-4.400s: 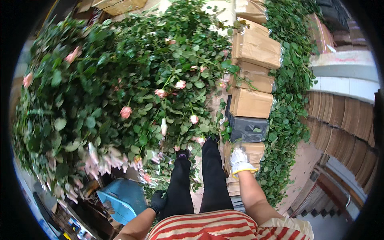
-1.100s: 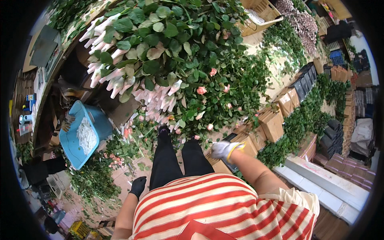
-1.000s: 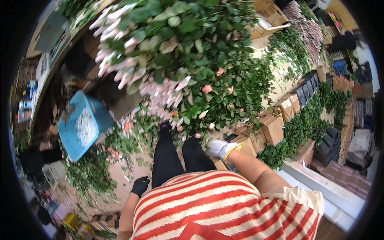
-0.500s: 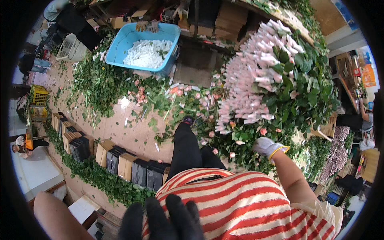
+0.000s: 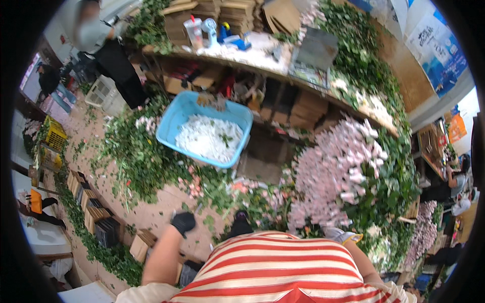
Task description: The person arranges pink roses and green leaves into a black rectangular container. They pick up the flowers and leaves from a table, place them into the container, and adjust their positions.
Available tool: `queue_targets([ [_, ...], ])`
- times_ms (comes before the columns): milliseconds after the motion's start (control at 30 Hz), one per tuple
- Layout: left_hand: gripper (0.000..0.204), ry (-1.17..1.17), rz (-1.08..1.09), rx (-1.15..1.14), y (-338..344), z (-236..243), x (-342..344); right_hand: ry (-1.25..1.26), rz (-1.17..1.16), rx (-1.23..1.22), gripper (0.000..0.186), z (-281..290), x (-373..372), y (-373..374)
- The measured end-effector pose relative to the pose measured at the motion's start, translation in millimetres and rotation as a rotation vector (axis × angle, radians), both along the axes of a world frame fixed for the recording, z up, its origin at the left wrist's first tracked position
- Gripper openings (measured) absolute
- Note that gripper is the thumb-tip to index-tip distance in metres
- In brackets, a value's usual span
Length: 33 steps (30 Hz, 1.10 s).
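My left hand, in a black glove, hangs over the floor left of my body. Its fingers look curled in, and nothing shows in them. My right hand, in a whitish glove with a yellow cuff, is low beside the leaves at the foot of a big stack of roses. Its fingers are mostly hidden, so its grip does not show. Pale pink-white sleeves cover the stacked rose heads, and their leafy stems point right. Ahead stands a light blue tub holding many white sleeves and a leafy sprig; work gloves hang on its far rim.
Beyond the tub runs a workbench with cardboard, a cup and a small fan. Cut leaves and loose pink rose heads litter the floor. Boxes line the left. One person stands far left; another is far right.
My view has tilted up, bringing the bench top into sight. My left hand has swung from near my chest out over the floor, its spread fingers now drawn in. My right hand stays near the leaves.
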<state>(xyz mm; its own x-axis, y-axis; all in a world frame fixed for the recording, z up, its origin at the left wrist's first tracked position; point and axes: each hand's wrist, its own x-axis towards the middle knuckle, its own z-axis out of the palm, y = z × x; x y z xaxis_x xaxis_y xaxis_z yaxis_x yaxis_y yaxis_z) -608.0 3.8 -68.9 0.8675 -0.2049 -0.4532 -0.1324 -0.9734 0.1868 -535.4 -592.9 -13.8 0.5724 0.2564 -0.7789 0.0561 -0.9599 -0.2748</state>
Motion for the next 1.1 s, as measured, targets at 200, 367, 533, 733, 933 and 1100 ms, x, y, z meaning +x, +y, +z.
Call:
queue_targets([
  [200,0.042,0.547,-0.101,-0.104,-70,-87,63,-0.212,0.005,0.089,0.045,59,86,82],
  [367,0.035,0.006,-0.036,-0.442,-108,-29,209,-0.372,0.001,0.244,0.040,76,165,106],
  [533,0.028,-0.304,-0.108,-0.459,-112,-7,319,-0.564,0.014,0.191,0.024,69,290,85],
  [733,0.036,-0.084,-0.133,-0.187,-112,-14,421,-0.870,0.157,0.379,0.023,139,465,54],
  [933,0.030,-0.011,-0.011,-0.316,-158,34,517,-0.915,0.008,0.613,0.025,190,555,42],
  [1100,0.040,-0.502,0.282,-0.476,-186,77,634,-0.800,-0.079,0.486,0.026,216,603,52],
])
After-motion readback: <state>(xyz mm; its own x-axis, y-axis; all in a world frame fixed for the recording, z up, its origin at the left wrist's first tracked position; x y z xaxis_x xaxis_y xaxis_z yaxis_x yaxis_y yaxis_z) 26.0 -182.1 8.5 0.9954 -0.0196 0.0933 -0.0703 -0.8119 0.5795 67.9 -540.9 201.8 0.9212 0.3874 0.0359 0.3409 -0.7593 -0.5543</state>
